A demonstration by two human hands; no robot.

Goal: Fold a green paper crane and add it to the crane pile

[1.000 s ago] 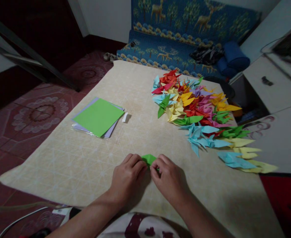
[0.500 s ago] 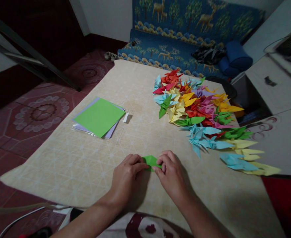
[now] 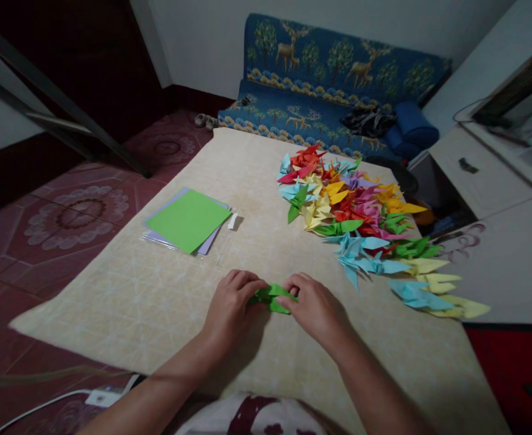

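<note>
In the head view, a small folded piece of bright green paper [image 3: 272, 294] is held between the two bare hands, just above or on a table covered in cream, line-patterned cloth [image 3: 134, 308]; whether it touches the cloth cannot be told. The left hand [image 3: 236, 296] is closed on the left end of this green piece, its fingers curled over the edge. The right hand [image 3: 314, 302] pinches the right end between thumb and bent fingers. The hands are apart, with the middle of the green piece showing between them.

Beyond the green piece and to its left lies a flat square sheet of plain green paper [image 3: 188, 219], set askew on lilac paper sheets [image 3: 209, 241], with a clear plastic wrapper [image 3: 159, 241] showing along their near edge. A small white paper scrap [image 3: 233, 221] lies just beside that sheet's right corner, also beyond the green piece.

To the right of the green piece and farther off spreads a heap of folded paper birds [image 3: 352, 208] in red, orange, pink, yellow, green and light blue. Well beyond the green piece, past the table, stands a blue sofa with a deer-and-tree pattern [image 3: 293, 121].
</note>
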